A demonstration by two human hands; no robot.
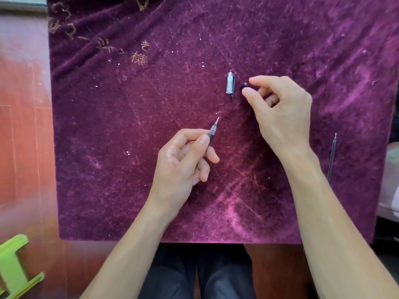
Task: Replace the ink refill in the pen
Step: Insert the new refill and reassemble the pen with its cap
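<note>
My left hand (183,160) grips the pen (213,128) low on its body, its metal tip pointing up and to the right. My right hand (280,108) pinches a small dark pen part (245,84) between thumb and forefinger, just above the cloth. A clear pen cap (230,85) with a dark clip lies flat immediately left of that part. A loose ink refill (332,156) lies lengthwise near the cloth's right edge, apart from both hands.
Everything rests on a purple velvet cloth (129,147) covering a table. A red wooden floor (23,126) shows at the left, with a green plastic stool (13,266) at the bottom left. My dark-trousered legs (198,275) sit under the table's front edge.
</note>
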